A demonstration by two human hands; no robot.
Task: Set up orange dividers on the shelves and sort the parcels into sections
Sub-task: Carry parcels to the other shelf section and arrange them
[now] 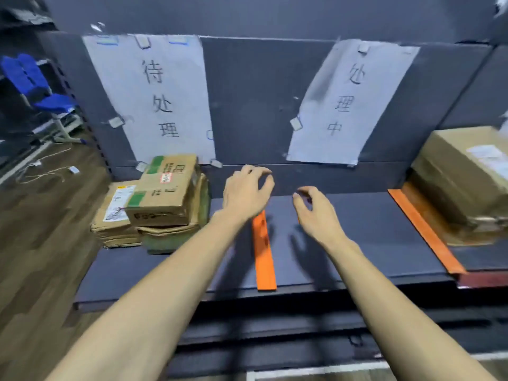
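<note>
Both hands hover over a dark shelf (343, 243) where an orange divider (264, 254) lies flat, its long axis running front to back. The left hand (246, 192) hangs just above the divider's far end, fingers loosely curled and holding nothing; the right hand (316, 209), also empty and relaxed, sits to its right, slightly farther off. Stacked parcels (162, 200) wait at left; a second divider (424, 232) borders a large box (464, 177) at right.

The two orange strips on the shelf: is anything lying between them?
Only bare dark shelf lies between the middle orange divider and the right orange divider in the head view; the right hand hovers above.
</note>
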